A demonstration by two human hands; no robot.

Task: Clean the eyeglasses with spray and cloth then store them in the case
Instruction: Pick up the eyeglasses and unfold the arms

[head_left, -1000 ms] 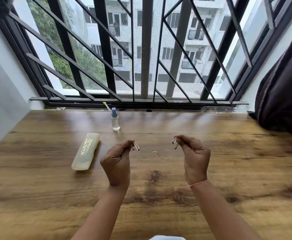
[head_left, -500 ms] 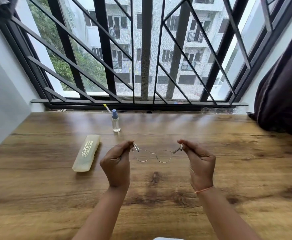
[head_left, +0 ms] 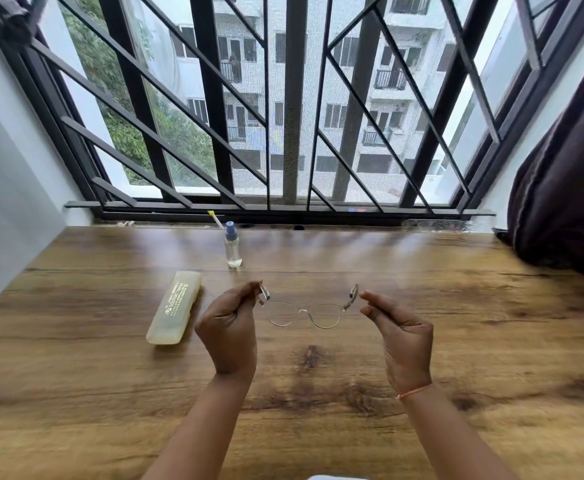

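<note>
Thin-rimmed clear eyeglasses [head_left: 304,313] hang above the wooden table [head_left: 318,393], lenses facing down and away from me. My left hand [head_left: 230,327] pinches the left temple. My right hand [head_left: 399,336] is just right of the right temple, with thumb and fingers slightly apart and a small gap to the temple tip. A closed pale yellow case [head_left: 174,308] lies on the table left of my left hand. A small clear spray bottle [head_left: 232,249] with a blue cap stands upright behind it. I see no cloth.
A window with black metal bars [head_left: 290,133] runs along the table's far edge. A dark curtain [head_left: 567,188] bunches at the right. A thin white stick with a yellow tip [head_left: 214,218] leans by the sill. A white wall [head_left: 3,202] bounds the left side.
The temples have swung outward and the glasses have opened wider. My right hand moved right and its fingers came off the right temple. The left hand kept its grip.
</note>
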